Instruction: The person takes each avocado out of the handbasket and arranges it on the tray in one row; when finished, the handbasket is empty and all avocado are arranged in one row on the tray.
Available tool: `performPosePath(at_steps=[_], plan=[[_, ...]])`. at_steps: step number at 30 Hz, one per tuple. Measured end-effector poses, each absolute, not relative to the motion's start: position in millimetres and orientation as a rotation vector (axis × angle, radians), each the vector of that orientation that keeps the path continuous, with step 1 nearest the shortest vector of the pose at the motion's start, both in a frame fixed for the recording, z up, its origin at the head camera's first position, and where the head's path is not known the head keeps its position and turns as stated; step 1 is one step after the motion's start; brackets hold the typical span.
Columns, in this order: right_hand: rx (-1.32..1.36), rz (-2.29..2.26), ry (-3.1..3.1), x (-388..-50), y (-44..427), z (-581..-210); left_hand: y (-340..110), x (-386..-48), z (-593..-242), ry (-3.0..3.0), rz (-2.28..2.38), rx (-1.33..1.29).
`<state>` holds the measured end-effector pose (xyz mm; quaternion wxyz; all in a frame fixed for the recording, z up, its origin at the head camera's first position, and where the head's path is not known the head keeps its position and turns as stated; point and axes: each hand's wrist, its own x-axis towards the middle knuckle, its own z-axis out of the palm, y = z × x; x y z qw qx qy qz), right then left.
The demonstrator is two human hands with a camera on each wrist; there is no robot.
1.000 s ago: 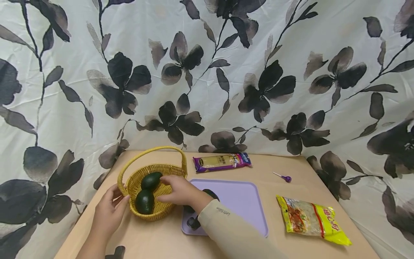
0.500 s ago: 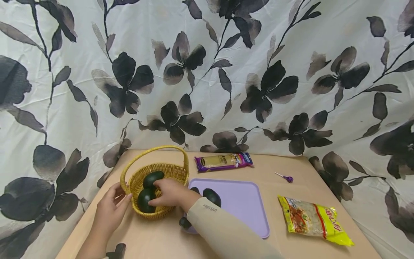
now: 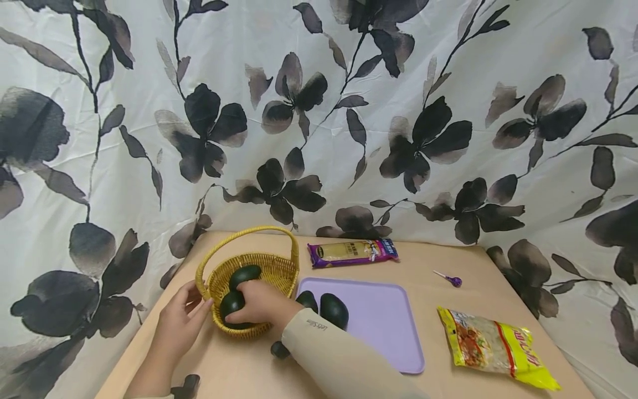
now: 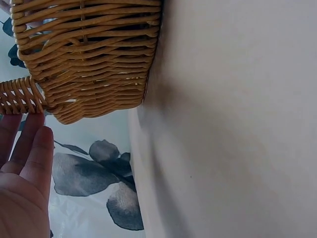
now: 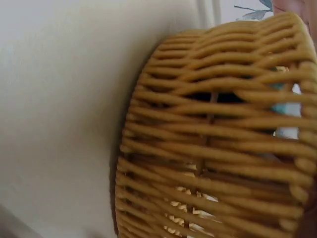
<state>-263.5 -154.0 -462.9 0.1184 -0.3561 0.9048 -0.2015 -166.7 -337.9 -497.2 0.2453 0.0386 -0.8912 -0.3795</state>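
Note:
A yellow wicker basket [image 3: 279, 271] with a tall arched handle stands at the left of the table. In it lie two dark green avocados, a far avocado [image 3: 245, 274] and a near avocado [image 3: 232, 302]. My right hand [image 3: 264, 302] reaches over the rim and grips the near avocado between thumb and fingers. At the basket's left side my left hand [image 3: 181, 318] holds the foot of the handle. In the left wrist view its fingertips [image 4: 34, 121] touch the woven handle base. The right wrist view is filled by the basket's side [image 5: 213, 134], so the grip is hidden there.
Right of the basket lies a lilac tray [image 3: 384, 327] with two more avocados [image 3: 334, 311], partly behind the right sleeve. A purple noodle packet [image 3: 353, 252] lies behind it. A purple lollipop [image 3: 452, 281] and a yellow food packet [image 3: 498, 346] lie to the right.
My right hand has moved down and left within the basket, from open beside the avocados to gripping the near one. My left hand stays at the handle. The view has shifted slightly.

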Motion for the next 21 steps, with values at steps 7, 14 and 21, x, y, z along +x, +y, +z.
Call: performPosePath(at_steps=[7,14,21], plan=[[-1.051,-0.558,2.618,-260.6,-161.4,-467.9,-339.3,-166.5,-498.1,-2.423,-1.021,0.088],[-1.084,-0.551,2.616,-261.0,-160.0,-466.1,-338.9,-169.5,-496.9,-2.410,-1.004,0.073],[-1.077,-0.580,2.597,-258.0,-156.1,-463.1,-337.7,-166.8,-498.3,-2.412,-1.008,0.096]])
